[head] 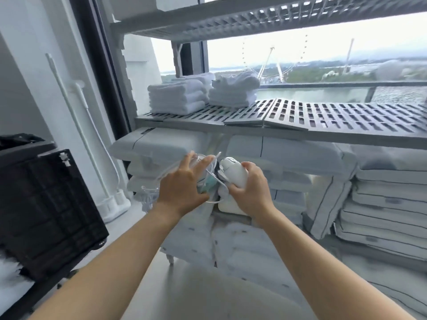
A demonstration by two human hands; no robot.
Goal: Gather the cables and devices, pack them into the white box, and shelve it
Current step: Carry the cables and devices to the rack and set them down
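Spanning the window, a grey slatted shelf rack (323, 116) fills most of the view, its middle shelf carrying 2 stacks of folded white towels (178, 98) at the left end. Below that shelf lie piles of pale grey cushions (388, 192), and a black crate (46, 209) sits at the left beside the wall. In front of the cushions, both bare arms reach forward. The right hand (248, 192) is curled firmly around a white mouse (233, 172), held upright. The left hand (182, 183) has its fingers spread, with loops of white cable (209, 172) draped across them and trailing down just beside the mouse. Whether the white box is in view, I cannot tell.
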